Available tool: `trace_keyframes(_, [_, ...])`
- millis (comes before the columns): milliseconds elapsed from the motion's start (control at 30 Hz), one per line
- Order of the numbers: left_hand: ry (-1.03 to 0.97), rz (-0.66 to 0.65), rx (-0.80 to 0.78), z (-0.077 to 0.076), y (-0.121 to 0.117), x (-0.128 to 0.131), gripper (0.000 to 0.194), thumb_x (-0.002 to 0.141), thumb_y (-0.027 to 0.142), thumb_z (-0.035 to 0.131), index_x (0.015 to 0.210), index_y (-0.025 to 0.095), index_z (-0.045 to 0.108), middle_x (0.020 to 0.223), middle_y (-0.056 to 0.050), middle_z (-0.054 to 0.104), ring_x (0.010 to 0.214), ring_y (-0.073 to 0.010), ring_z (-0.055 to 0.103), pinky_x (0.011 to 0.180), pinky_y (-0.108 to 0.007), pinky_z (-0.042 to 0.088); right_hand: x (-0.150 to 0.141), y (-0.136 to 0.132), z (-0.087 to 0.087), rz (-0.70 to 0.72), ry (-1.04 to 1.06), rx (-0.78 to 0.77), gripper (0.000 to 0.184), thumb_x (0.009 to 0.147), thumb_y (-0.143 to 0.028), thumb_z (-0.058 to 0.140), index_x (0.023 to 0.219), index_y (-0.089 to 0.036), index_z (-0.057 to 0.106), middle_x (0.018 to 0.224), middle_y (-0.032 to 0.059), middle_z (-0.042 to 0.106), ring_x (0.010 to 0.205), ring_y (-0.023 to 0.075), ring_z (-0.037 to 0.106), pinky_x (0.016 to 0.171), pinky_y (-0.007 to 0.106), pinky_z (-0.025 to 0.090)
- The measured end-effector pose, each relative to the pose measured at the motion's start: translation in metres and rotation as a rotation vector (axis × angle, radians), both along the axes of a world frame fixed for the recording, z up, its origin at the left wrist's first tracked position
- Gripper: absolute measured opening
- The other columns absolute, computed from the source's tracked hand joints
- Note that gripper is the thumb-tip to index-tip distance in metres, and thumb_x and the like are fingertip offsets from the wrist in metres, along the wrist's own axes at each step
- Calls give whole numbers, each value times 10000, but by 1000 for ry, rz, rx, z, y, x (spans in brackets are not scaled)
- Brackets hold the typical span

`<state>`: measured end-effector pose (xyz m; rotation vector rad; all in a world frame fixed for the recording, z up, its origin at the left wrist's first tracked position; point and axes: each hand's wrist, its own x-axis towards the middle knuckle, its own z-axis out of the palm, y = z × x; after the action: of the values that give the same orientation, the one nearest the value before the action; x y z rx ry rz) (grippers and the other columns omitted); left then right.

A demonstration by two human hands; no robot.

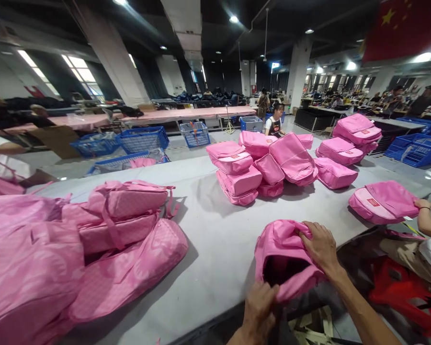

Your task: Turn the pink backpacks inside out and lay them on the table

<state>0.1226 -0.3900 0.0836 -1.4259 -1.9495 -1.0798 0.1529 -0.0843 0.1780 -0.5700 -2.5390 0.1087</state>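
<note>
A pink backpack point(287, 239) lies at the table's near edge, its main opening gaping toward me and dark inside. My left hand point(260, 306) is closed on the near rim of that opening. Higher up on the far right side, my right hand point(319, 244) grips the bag's crumpled fabric, thumb and fingers closed on it. Several finished-looking pink backpacks point(237, 158) stand stacked farther back on the table. At the left, a large heap of patterned pink bags point(125, 258) with straps spreads over the tabletop.
The pale table point(208, 268) runs across the view. At the right, a co-worker's hand point(424, 211) touches another pink backpack point(384, 201). A red plastic seat point(409, 297) stands beside the table. Blue crates point(143, 139) sit on the floor beyond; another person point(275, 122) is behind the stacks.
</note>
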Motion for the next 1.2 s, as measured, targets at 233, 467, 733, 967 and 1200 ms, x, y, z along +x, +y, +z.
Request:
trace_keyframes(233, [132,-140,56,-39,-70,-13,289,1154,200,422,1144,192,711,638,-10,661,576,-187,664,606,-289,597,-48,9,27,-139,-188,-239,253,1124,-454,646,1211,-265,791,1155,61,820,1044,251,697,863,353,381])
trace_keyframes(467, [-489,-291,-384,52,-41,-64,734,861,136,746,1561,348,693,1389,-59,852,1145,-262,843,977,-334,691,-75,-72,38,-42,-107,-32,232,1124,-463,692,1191,-253,763,1118,61,778,1076,270,662,926,390,359])
trace_keyframes(733, [163,-385,-323,47,-10,-82,372,1147,206,531,1417,265,781,1246,-112,889,1184,-277,843,1108,-454,675,-62,-39,22,-82,-35,-62,228,1131,-431,671,1243,-258,768,1094,75,796,1011,259,688,885,377,409])
trace_keyframes(967, [275,-517,-308,-79,-84,-91,239,1105,258,607,1149,332,830,1132,33,919,1078,-235,885,1027,-355,726,-51,-27,8,-8,41,-94,280,1136,-427,650,1331,-268,773,1120,65,803,1042,240,706,925,357,475])
trace_keyframes(1200, [34,-539,-533,-78,-32,-89,554,981,468,791,1525,418,703,1398,-32,853,1134,-267,845,1095,-385,653,-50,-56,0,62,242,65,467,1160,-445,599,1530,-173,684,1341,152,774,1231,292,679,1081,437,526])
